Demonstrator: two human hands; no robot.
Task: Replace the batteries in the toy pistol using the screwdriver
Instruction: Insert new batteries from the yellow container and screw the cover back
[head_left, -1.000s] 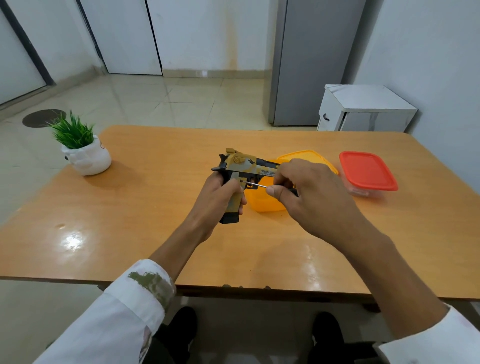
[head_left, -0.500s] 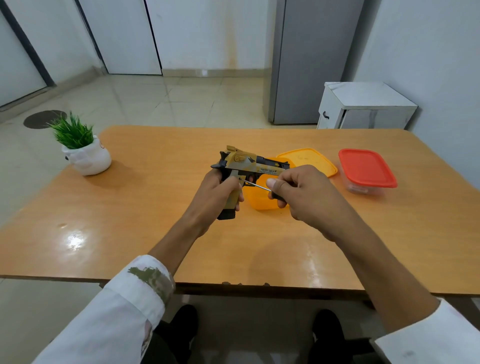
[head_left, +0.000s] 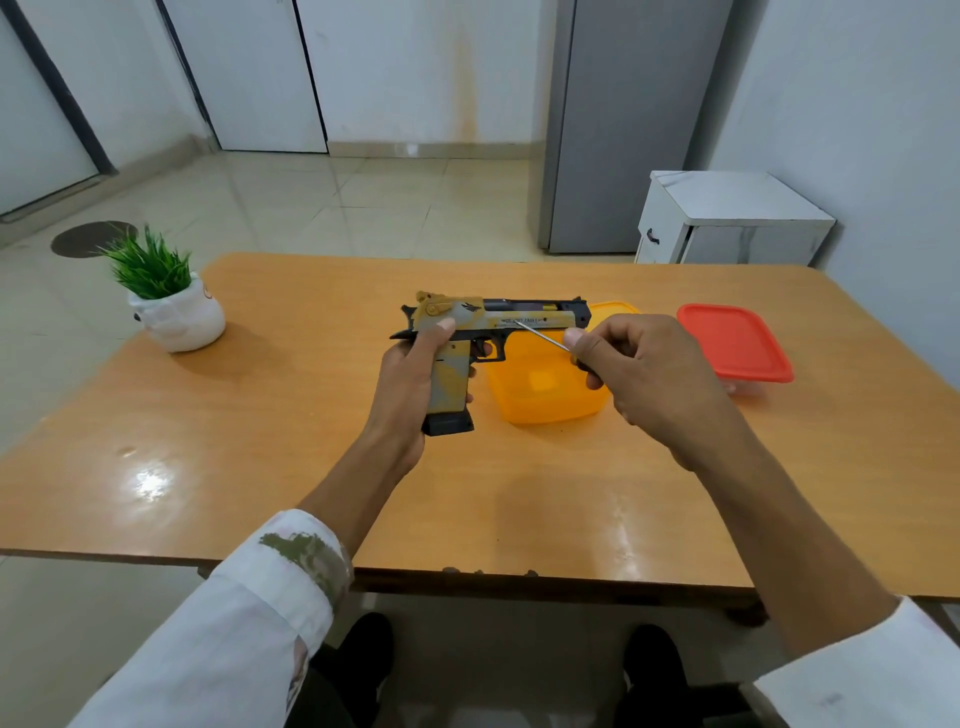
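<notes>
Toy pistol lettering unreadable; left grip clasps it, right grip pinches screwdriver.

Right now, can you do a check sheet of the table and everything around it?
Surface: wooden table, glossy, with light glare at the left.
Job's things: toy pistol held above the table; screwdriver tip at its side; no batteries seen.
Clutter: open orange tub, red-lidded tub, potted plant.
Hands: left hand grips the pistol's handle; right hand pinches the screwdriver.
Cables: nothing seen.
Surroundings: tiled floor, white cabinet, tall grey unit.
</notes>
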